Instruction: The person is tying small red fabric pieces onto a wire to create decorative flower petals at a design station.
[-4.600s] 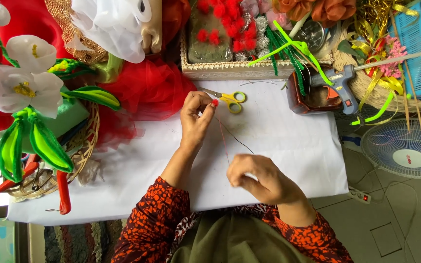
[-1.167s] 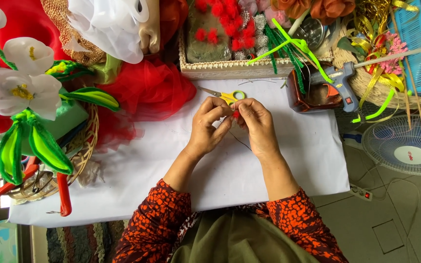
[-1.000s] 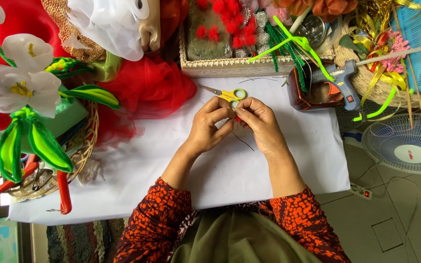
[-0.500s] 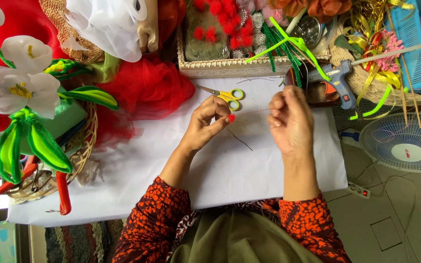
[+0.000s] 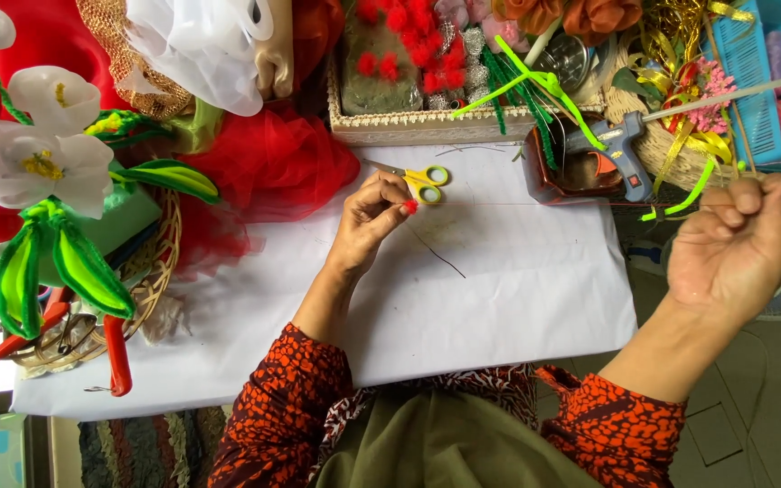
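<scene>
- The left hand pinches a small red pompom between thumb and fingertips; this grip is closed on it, the pompom sitting at the very tips, just below the yellow-handled scissors
- A thin red thread runs from the pompom to the right hand, pulled taut and nearly level, its long axis going left to right across the white paper that covers the desk
- The right hand is closed in a loose fist on the thread's far end, fingers curled in, thumb side up, held well out past the right edge of the paper and above the floor
- The two hands are well apart, the thread the only link between them
- The left forearm rises from the orange-and-black patterned sleeve toward the top of the paper, wrist bent a little so the fingertips point right
- The right forearm angles up and outward to the right, palm turned toward the person
- A short dark wire lies on the paper just below the left hand, slanting down to the right
- A blue glue gun rests in a brown tray between the hands, beyond the thread
</scene>
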